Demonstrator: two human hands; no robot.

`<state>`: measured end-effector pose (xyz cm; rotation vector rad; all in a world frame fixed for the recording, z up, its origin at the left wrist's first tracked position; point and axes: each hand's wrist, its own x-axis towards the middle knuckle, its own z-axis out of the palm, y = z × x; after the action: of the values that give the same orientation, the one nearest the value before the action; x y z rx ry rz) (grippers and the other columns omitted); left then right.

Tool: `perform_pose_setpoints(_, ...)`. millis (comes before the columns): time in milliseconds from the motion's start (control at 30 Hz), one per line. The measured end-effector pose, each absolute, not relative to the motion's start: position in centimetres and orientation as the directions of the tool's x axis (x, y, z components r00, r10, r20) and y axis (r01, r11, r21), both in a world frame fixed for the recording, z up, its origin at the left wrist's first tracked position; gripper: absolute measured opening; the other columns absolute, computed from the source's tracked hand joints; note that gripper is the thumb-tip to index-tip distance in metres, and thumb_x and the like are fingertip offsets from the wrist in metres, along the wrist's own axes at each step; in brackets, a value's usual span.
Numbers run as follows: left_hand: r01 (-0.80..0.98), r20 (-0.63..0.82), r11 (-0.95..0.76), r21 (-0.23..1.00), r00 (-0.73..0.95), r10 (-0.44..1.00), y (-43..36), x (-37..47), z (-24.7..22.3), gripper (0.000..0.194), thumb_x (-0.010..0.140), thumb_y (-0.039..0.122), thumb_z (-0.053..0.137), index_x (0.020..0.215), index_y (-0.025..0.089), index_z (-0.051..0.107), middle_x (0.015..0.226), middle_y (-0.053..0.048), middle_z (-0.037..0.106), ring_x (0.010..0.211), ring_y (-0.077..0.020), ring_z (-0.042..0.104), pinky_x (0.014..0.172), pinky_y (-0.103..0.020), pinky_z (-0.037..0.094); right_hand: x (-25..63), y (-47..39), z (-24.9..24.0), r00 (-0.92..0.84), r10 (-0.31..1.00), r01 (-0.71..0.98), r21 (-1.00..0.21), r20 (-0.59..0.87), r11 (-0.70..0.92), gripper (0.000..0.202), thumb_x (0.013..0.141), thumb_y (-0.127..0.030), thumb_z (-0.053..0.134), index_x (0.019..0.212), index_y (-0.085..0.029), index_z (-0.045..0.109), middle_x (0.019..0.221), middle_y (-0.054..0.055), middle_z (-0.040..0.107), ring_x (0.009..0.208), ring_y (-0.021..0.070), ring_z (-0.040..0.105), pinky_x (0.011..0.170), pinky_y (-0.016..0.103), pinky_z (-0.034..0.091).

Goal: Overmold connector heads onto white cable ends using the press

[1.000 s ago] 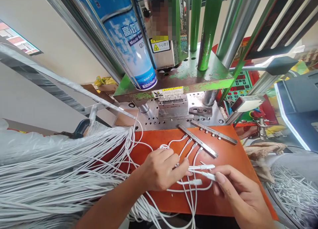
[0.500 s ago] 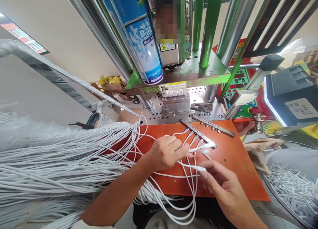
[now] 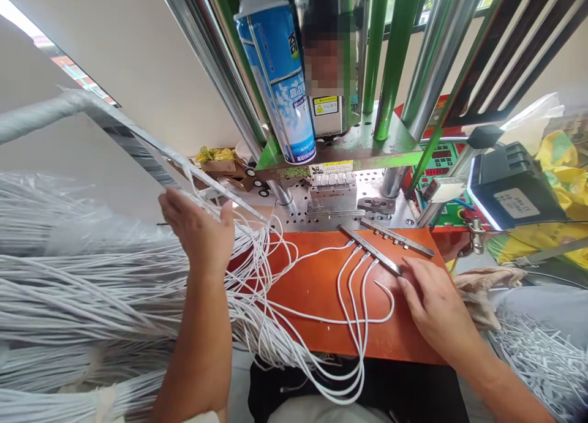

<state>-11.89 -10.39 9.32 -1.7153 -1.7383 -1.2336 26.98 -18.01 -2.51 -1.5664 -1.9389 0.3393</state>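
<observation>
My left hand [image 3: 199, 233] is raised over the bundle of white cables [image 3: 151, 288], beside the plastic-wrapped rail [image 3: 133, 126]. Its thumb stands apart from the fingers, and nothing shows between them. My right hand [image 3: 429, 294] pinches the near right end of a slotted metal bar [image 3: 374, 251] between thumb and fingers. Several white cables run from small plugs seated along that bar and loop down over the orange board [image 3: 312, 288]. One loose cable end [image 3: 386, 288] curls just left of my right hand.
A second metal bar [image 3: 399, 238] lies behind the first. Beyond stand a metal mould block [image 3: 333, 193] and the green press [image 3: 386, 160] with a blue spray can [image 3: 287, 86]. At the right are a control panel [image 3: 438, 160], a lamp [image 3: 509, 190] and a bin of white scraps [image 3: 542, 349].
My left hand has left the cable ends and moved left to the bundle, opening. My right hand has let go of a white cable end and taken hold of the bar's end. The view has shifted slightly.
</observation>
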Motion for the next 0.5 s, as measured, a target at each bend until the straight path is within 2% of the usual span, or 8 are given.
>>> perform_pose_setpoints(33,0.947,0.785,-0.161,0.278,-0.127,0.606,-11.4,-10.4,8.8,0.069,0.096,0.035,0.069,0.150,0.007,0.037,0.145,-0.026,0.047,0.136,-0.0375,0.045,0.115,-0.060,0.036,26.8,-17.2,-2.9,-0.151,0.946,0.825,-0.491,0.287,0.281,0.032,0.105,-0.037,0.043,0.128,-0.020,0.059,0.122,0.014,0.064,0.112,0.0324,0.057,0.098,0.049,0.045)
perform_pose_setpoints(67,0.923,0.727,-0.277,0.266,-0.004,0.687,-12.6,-8.3,7.9,0.059,0.099,0.032,0.065,0.148,0.012,0.041,0.141,-0.022,0.053,0.132,-0.0335,0.051,0.113,-0.056,0.042,26.5,-16.4,-3.2,-0.185,0.946,0.850,-0.440,0.266,0.289,0.031,0.105,-0.035,0.042,0.126,-0.020,0.060,0.120,0.014,0.064,0.110,0.0323,0.056,0.096,0.048,0.045)
perform_pose_setpoints(133,0.797,0.466,-0.541,0.270,0.383,0.797,-15.1,-3.5,5.6,0.050,0.100,0.033,0.063,0.145,0.018,0.047,0.141,-0.015,0.056,0.133,-0.0299,0.052,0.112,-0.051,0.046,25.7,-15.3,-3.7,-0.219,0.945,0.879,-0.371,0.245,0.300,0.026,0.105,-0.032,0.041,0.116,-0.021,0.063,0.111,0.013,0.063,0.104,0.0312,0.054,0.091,0.046,0.046)
perform_pose_setpoints(200,0.723,0.290,-0.646,0.246,0.581,0.761,-16.7,0.8,3.1,0.054,0.095,0.039,0.070,0.142,0.020,0.051,0.144,-0.013,0.055,0.138,-0.0321,0.047,0.118,-0.055,0.040,25.0,-14.5,-4.0,-0.223,0.939,0.886,-0.347,0.261,0.307,0.023,0.105,-0.029,0.041,0.104,-0.021,0.063,0.102,0.012,0.062,0.097,0.0298,0.053,0.087,0.044,0.044)
perform_pose_setpoints(267,0.716,0.216,-0.647,0.264,0.610,0.763,-17.5,3.2,1.3,0.065,0.090,0.052,0.073,0.142,0.021,0.051,0.145,-0.013,0.053,0.136,-0.0331,0.047,0.118,-0.056,0.038,24.6,-14.1,-4.3,-0.219,0.932,0.879,-0.356,0.289,0.317,0.023,0.105,-0.028,0.040,0.096,-0.021,0.061,0.096,0.010,0.061,0.093,0.0288,0.052,0.084,0.043,0.043)
perform_pose_setpoints(367,0.760,0.190,-0.570,0.314,0.538,0.822,-18.2,4.2,0.2,0.075,0.088,0.064,0.070,0.146,0.022,0.048,0.145,-0.013,0.051,0.132,-0.0340,0.047,0.118,-0.060,0.034,24.9,-13.4,-4.8,-0.191,0.924,0.859,-0.400,0.330,0.320,0.023,0.106,-0.029,0.037,0.097,-0.021,0.056,0.094,0.009,0.060,0.091,0.0274,0.054,0.080,0.041,0.044)
perform_pose_setpoints(433,0.784,0.160,-0.512,0.351,0.488,0.858,-19.1,4.1,0.1,0.067,0.088,0.063,0.070,0.139,0.023,0.052,0.135,-0.010,0.057,0.122,-0.0320,0.051,0.113,-0.057,0.039,25.4,-12.8,-4.8,-0.163,0.917,0.837,-0.440,0.365,0.324,0.023,0.107,-0.030,0.035,0.101,-0.021,0.055,0.096,0.009,0.060,0.090,0.0258,0.057,0.080,0.040,0.045)
perform_pose_setpoints(500,0.799,0.119,-0.468,0.376,0.460,0.880,-20.1,4.0,0.0,0.051,0.088,0.060,0.071,0.123,0.024,0.058,0.120,-0.007,0.062,0.108,-0.0288,0.055,0.100,-0.049,0.048,25.9,-11.9,-4.5,-0.145,0.904,0.809,-0.478,0.401,0.342,0.022,0.108,-0.032,0.036,0.104,-0.021,0.054,0.097,0.008,0.061,0.090,0.0243,0.059,0.080,0.038,0.047)
